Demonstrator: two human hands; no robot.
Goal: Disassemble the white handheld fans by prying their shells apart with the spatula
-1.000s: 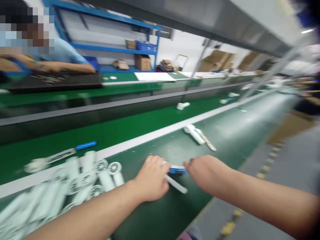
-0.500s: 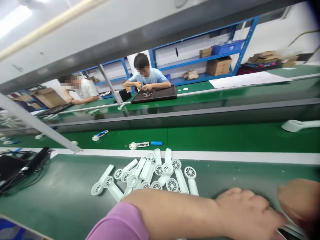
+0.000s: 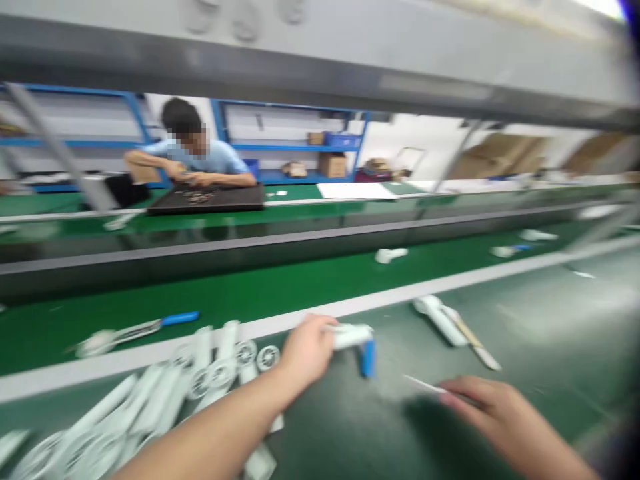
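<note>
Your L hand [image 3: 307,353] pinches white fan handle [image 3: 353,337] w/ blue battery [image 3: 369,358]; R hand [image 3: 495,413] pinches thin white strip [image 3: 425,385]; white fan pile [image 3: 223,373] just left of L hand.

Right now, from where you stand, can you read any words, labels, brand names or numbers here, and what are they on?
No text can be read in this view.
The white fan body in the left hand: blurred, no lettering visible.
The blue cylinder beside it: blurred, no lettering visible.
The cardboard box on the blue shelf: any markings are too small to read.
</note>
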